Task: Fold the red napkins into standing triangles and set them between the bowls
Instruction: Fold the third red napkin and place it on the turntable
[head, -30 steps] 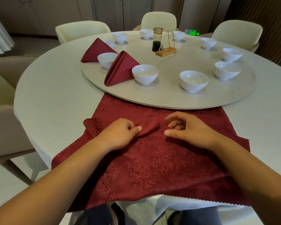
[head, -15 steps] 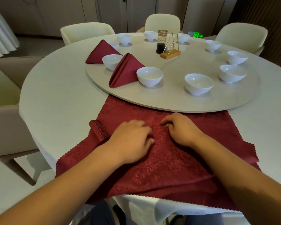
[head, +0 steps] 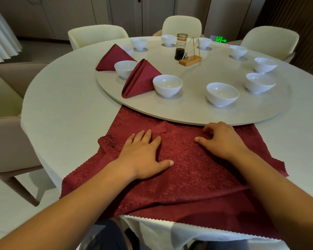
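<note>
Grip of left hand (head: 143,156) flat on red napkin (head: 197,179); right hand (head: 222,141) curled, hold unclear.

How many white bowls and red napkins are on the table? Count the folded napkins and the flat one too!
White bowls: 10
Folded red napkins: 2
Flat red napkin: 1
Total: 13
</note>
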`<move>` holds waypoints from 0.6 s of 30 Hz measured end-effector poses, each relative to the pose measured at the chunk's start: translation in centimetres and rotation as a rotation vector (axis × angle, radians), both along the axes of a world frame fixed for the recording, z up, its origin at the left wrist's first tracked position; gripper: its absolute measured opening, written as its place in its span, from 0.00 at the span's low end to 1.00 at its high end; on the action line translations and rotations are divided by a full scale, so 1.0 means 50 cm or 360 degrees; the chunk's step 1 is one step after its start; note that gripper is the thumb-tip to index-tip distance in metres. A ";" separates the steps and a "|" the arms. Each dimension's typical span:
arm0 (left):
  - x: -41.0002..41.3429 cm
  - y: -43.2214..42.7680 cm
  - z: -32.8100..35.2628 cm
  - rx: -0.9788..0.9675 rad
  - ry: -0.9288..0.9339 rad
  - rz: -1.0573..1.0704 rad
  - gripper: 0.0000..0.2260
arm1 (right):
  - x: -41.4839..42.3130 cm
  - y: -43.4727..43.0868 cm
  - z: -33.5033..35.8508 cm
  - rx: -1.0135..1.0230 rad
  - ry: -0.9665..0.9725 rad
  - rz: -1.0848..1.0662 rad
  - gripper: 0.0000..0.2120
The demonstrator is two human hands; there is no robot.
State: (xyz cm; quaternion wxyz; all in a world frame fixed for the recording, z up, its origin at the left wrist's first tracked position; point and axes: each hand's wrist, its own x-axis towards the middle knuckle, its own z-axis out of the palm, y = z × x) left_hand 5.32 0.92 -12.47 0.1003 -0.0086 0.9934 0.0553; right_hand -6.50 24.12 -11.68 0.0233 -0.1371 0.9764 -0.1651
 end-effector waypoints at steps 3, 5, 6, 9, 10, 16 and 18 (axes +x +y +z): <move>-0.001 0.001 -0.001 0.0031 0.0034 -0.0022 0.42 | -0.007 0.015 0.005 -0.0065 -0.0045 -0.0007 0.23; -0.002 0.002 -0.002 0.0051 0.0060 -0.0044 0.42 | -0.009 0.018 0.006 -0.0041 -0.0044 -0.0039 0.24; -0.003 0.002 -0.003 0.0058 0.0067 -0.0053 0.41 | -0.011 0.020 0.005 -0.0008 -0.0028 -0.0069 0.25; -0.003 0.001 -0.006 0.0087 0.0073 -0.0054 0.41 | -0.017 0.024 -0.003 -0.0029 -0.0056 -0.0105 0.22; -0.003 0.000 -0.006 0.0097 0.0073 -0.0053 0.41 | -0.021 0.025 -0.006 -0.0079 -0.0074 -0.0093 0.19; -0.008 0.000 -0.008 0.0143 0.0088 -0.0070 0.41 | -0.038 0.026 -0.010 -0.0241 -0.0085 -0.0029 0.14; -0.010 -0.002 -0.007 0.0161 0.0095 -0.0087 0.41 | -0.044 0.026 -0.009 -0.0279 -0.0095 -0.0046 0.13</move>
